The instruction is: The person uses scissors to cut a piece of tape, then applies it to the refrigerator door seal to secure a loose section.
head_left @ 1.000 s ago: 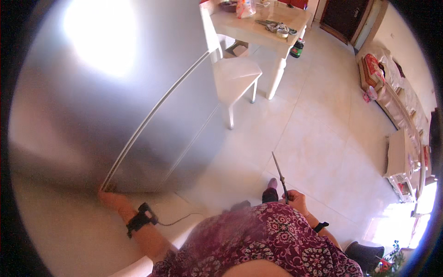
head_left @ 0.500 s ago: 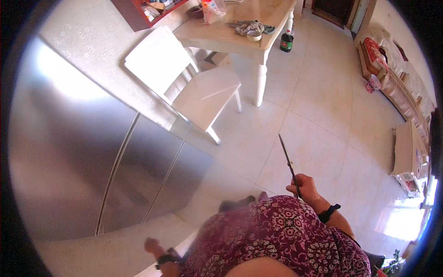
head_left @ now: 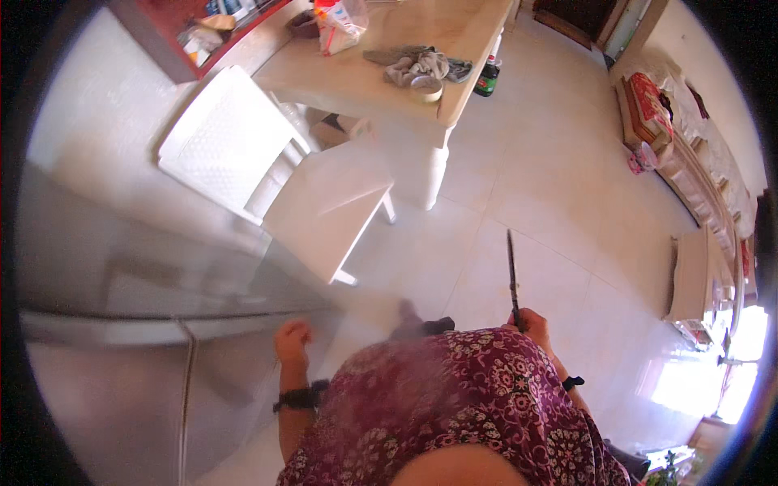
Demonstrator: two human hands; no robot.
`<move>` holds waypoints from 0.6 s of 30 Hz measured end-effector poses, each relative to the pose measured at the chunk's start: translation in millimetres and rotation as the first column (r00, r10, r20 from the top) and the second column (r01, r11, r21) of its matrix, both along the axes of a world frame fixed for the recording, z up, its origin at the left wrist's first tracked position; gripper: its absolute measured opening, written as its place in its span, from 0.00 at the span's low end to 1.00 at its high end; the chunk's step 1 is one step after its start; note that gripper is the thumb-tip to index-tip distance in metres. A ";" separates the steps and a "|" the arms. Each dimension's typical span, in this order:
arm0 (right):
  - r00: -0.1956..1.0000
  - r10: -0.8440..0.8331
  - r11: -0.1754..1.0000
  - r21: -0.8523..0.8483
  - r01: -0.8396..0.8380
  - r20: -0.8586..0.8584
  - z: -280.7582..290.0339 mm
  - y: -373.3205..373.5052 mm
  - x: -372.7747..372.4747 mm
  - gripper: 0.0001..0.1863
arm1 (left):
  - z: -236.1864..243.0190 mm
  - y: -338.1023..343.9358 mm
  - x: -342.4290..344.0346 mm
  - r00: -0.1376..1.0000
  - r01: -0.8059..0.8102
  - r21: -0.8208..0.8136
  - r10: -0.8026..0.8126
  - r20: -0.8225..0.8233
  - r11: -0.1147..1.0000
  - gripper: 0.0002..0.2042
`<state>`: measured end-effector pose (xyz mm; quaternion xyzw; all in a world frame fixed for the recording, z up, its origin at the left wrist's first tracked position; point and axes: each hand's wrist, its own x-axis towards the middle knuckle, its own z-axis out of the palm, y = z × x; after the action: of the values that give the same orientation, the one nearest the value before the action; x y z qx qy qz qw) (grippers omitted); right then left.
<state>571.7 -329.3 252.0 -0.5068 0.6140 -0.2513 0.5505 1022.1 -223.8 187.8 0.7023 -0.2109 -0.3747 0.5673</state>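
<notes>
My right hand [head_left: 531, 322], at the front of my patterned dress, is closed round a pair of scissors [head_left: 512, 263]. The scissors look dark and thin, seen nearly edge-on, with the tip pointing away from me. To the left, my left hand [head_left: 293, 340] is raised beside the grey refrigerator [head_left: 105, 381]. Its fingers are loosely bent and slightly blurred, and nothing shows in them. Whether it touches the refrigerator door I cannot tell. Each wrist wears a dark band.
Ahead on the left stands a white chair [head_left: 324, 211] beside a pale table [head_left: 340, 77] with a cloth [head_left: 421, 65], a small bowl [head_left: 425, 89] and a plastic bag [head_left: 339, 28]. A dark green bottle [head_left: 486, 78] stands by the table. A sofa [head_left: 697, 182] lines the right side.
My left hand has risen and moved forward beside the refrigerator. My right hand keeps the scissors, now pointing more straight ahead. The view has turned, so chair and table sit further left.
</notes>
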 end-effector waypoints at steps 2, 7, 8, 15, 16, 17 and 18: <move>0.995 -0.095 0.995 -0.016 0.096 0.025 -10.8 -17.6 -4.6 0.07 | 10.3 -81.3 -1.5 0.993 0.120 -0.103 -0.118 0.033 0.987 0.03; 0.966 -0.254 0.966 -0.028 0.256 0.038 -24.8 -61.4 -12.4 0.08 | 73.2 -258.8 -42.7 0.897 0.434 -0.226 -0.393 0.205 0.872 0.04; 0.969 -0.245 0.968 -0.057 0.244 -0.015 -24.6 -74.6 -16.5 0.08 | 90.0 -287.3 -55.4 0.895 0.438 -0.227 -0.397 0.205 0.870 0.04; 0.929 -0.295 0.950 -0.034 0.310 0.224 -12.1 -213.8 -33.9 0.07 | 133.8 -434.8 -139.5 0.693 0.695 -0.413 -0.702 0.166 0.589 0.05; 0.925 -0.283 0.957 0.008 0.290 0.253 2.8 -243.9 -32.1 0.08 | 132.8 -446.7 -147.6 0.696 0.694 -0.397 -0.701 0.156 0.600 0.05; 0.906 -0.271 0.960 0.022 0.279 0.326 10.5 -270.4 -30.8 0.08 | 134.8 -457.2 -154.5 0.692 0.682 -0.414 -0.715 0.100 0.603 0.08; 0.879 -0.261 0.962 0.026 0.273 0.400 16.8 -298.2 -29.0 0.09 | 138.1 -470.3 -161.7 0.682 0.672 -0.437 -0.730 0.051 0.597 0.14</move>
<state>542.7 -627.6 268.8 -0.3639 0.5487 -0.4322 0.6162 860.4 -694.1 325.9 0.3955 -0.5071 -0.5585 0.5240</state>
